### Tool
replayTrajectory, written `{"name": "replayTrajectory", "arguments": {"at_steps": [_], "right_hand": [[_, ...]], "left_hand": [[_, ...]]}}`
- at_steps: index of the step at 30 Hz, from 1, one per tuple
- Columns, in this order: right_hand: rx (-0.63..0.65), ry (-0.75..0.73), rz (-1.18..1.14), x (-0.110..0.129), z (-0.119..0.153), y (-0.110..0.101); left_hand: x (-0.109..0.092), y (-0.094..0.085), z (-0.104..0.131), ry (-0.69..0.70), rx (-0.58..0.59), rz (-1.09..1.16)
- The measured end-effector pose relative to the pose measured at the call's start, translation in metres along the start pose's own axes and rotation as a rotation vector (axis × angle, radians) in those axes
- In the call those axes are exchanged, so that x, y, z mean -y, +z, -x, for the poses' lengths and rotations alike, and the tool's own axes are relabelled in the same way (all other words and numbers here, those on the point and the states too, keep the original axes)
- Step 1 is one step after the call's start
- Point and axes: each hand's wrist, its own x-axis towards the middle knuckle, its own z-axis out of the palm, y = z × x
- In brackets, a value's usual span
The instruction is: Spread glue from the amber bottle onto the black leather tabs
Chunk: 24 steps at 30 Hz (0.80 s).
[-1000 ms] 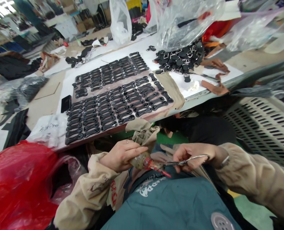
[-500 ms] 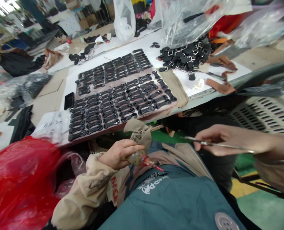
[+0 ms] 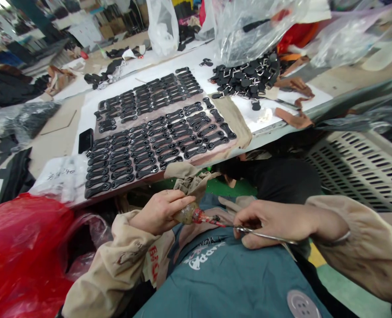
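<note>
A small yellowish bottle (image 3: 184,216) with a red, crusted nozzle (image 3: 201,217) lies tilted low over the person's lap, its nozzle pointing towards 3 o'clock. The left hand (image 3: 161,210), reaching in from 9 o'clock, has its fingers wrapped around the bottle's body. From 3 o'clock comes the right hand (image 3: 278,218), pinching a slim metal tool (image 3: 272,236) between thumb and fingers; the tool's tip meets the nozzle's end in this view, though whether the two touch cannot be told. Crumpled tan cloth (image 3: 196,183) sits at 12 o'clock from the bottle, just beyond the left fingers. A teal apron (image 3: 222,282) spreads below at 5 o'clock. At 11 o'clock, on the worktable (image 3: 272,119), glossy black straps (image 3: 145,148) lie in rows on a board, with a phone (image 3: 85,140) beside them at 10 o'clock. Black tabs with metal buckles (image 3: 245,77) are heaped at 1 o'clock, near brown scraps (image 3: 293,118). A slotted plastic crate (image 3: 361,165) stands between 2 and 3 o'clock, and a red plastic bag (image 3: 24,256) bulges between 8 and 9 o'clock.
</note>
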Motion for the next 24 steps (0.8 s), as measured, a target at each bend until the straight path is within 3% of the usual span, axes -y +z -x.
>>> {"name": "replayTrajectory", "arguments": {"at_steps": [8, 13, 24], "right_hand": [[-0.016, 0.059, -0.079, -0.001, 0.001, 0.001], [0.041, 0.055, -0.059, 0.003, 0.002, -0.005], [0.029, 0.067, -0.098, 0.0, 0.009, -0.009]], "left_hand": [[0.002, 0.001, 0.003, -0.002, 0.006, -0.002], [0.001, 0.003, -0.002, 0.036, 0.004, 0.002], [0.004, 0.0, 0.002, 0.064, -0.083, -0.034]]}}
